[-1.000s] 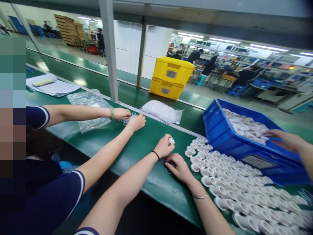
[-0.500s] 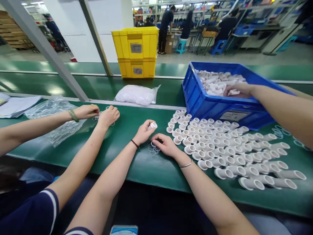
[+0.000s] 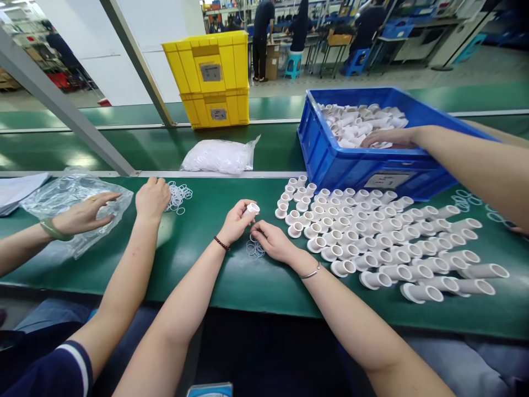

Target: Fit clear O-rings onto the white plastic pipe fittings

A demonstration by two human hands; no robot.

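Observation:
My left hand (image 3: 235, 224) is closed around a white flanged plastic tube (image 3: 252, 209), its round end facing up and right. Beside it, my right hand (image 3: 276, 241) pinches a thin pale ring (image 3: 252, 237) between thumb and fingers; the fingertips partly hide it. Just below those fingertips lies a small pile of similar rings (image 3: 255, 249) on the green table. To the right stand many more white flanged tubes (image 3: 366, 243) in rows.
A blue crate (image 3: 343, 160) of white tubes stands behind the rows, with a co-worker's hand (image 3: 392, 138) inside. At left, another co-worker's hands (image 3: 152, 198) are near a ring pile (image 3: 179, 193) and a clear plastic bag (image 3: 78, 187). Stacked yellow crates (image 3: 215, 71) and a filled bag (image 3: 219, 156) sit behind.
The view has shifted slightly. The left co-worker's hands have moved apart and leftward, uncovering their ring pile. My hands keep nearly the same pose, with the tube still in my left.

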